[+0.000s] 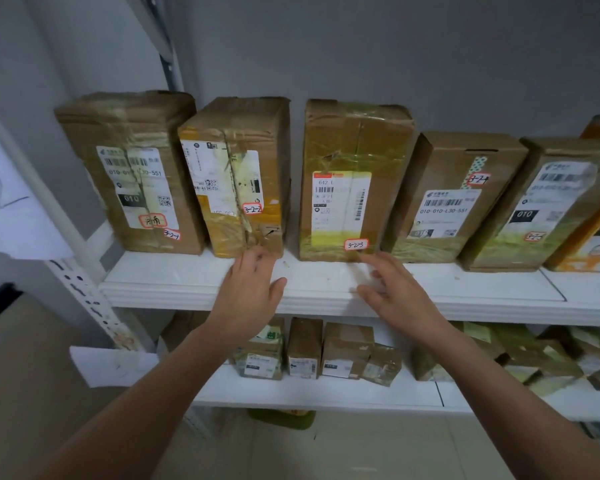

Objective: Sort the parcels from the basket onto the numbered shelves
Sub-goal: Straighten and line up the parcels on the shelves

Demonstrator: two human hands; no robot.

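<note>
Grey wall behind; white shelf (pixel 187 289) carries parcels upright in a row, long axes vertical. Fingers of left hand (pixel 248 289) spread, empty, at the foot of parcel 3-2-2 (pixel 236 174) — contact unclear. Blurred right hand (pixel 395 292) — likewise spread, empty — just near of parcel 3-2-3 (pixel 354 174). Basket not in view.

Shelf (pixel 194 289): white. Wall (pixel 395 46): grey. Parcels (pixel 132 133): brown cardboard throughout. Third parcel (pixel 357 140): wrapped in yellowish-green tape. Labels (pixel 447 209): white, with black barcodes. Number stickers (pixel 356 244): white, red-bordered, with black handwriting. Tape strip (pixel 476 168): white, green-dotted.
</note>
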